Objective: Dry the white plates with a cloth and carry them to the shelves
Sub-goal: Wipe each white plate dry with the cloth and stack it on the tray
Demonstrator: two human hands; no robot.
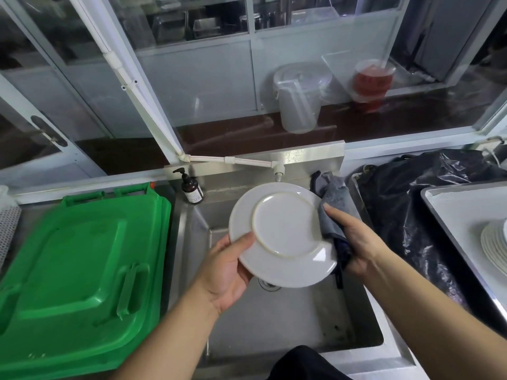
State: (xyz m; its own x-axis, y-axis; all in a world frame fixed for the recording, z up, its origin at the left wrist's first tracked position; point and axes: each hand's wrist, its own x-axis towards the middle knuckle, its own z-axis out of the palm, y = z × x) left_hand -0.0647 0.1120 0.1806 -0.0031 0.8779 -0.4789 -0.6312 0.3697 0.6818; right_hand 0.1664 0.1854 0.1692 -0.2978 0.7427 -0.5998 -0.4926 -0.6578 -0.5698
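The left hand is gripping the white plate by its lower-left rim, underside up, over the sink. Opposite that grip, the right hand is pinching the grey cloth round the far rim. Advisable: turn the plate through the cloth, keeping the thumb firm.

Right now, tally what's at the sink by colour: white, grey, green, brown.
White: 2, the held plate and the plate stack
Grey: 1, the cloth
Green: 1, the bin lid
Brown: 1, the pump bottle
Total: 5
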